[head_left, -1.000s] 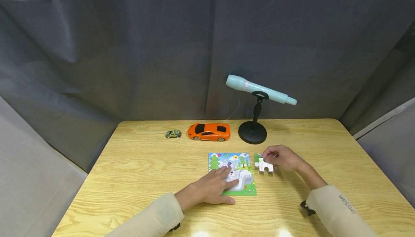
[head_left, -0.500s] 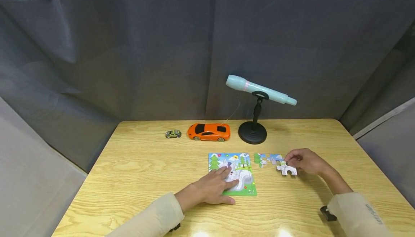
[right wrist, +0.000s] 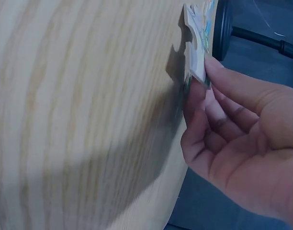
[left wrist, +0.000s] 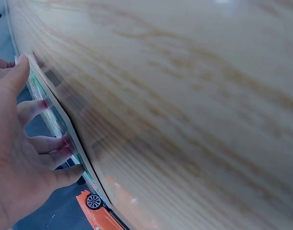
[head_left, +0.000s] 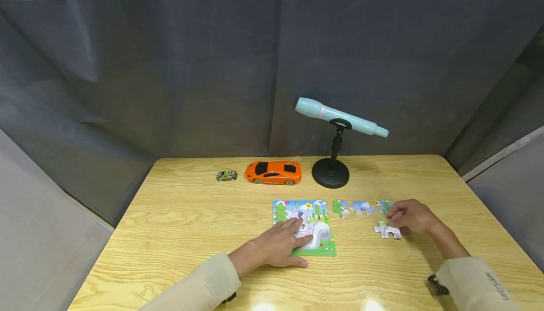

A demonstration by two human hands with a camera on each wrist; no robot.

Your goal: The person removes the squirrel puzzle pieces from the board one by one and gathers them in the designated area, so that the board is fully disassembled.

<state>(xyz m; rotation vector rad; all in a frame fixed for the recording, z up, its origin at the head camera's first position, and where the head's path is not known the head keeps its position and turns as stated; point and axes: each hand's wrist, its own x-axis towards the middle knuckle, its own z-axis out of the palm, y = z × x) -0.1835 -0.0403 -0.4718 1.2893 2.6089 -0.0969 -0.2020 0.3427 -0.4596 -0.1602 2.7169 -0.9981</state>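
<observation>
Left hand (head_left: pixel 278 246) rests spread-fingered on animal jigsaw (head_left: pixel 319 229); right hand (head_left: pixel 413 216) pinches loose piece (head_left: pixel 384 229), apparently mid-placement, alignment likely needed next.

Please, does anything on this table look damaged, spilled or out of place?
Nothing looks spilled or damaged. A thin, pale, curved strand rises near the glossy orange toy car; it looks stray, but may be attached. The pale, knobbed jigsaw piece is apart from the row of colourful pieces, but the right hand holds it.
</observation>
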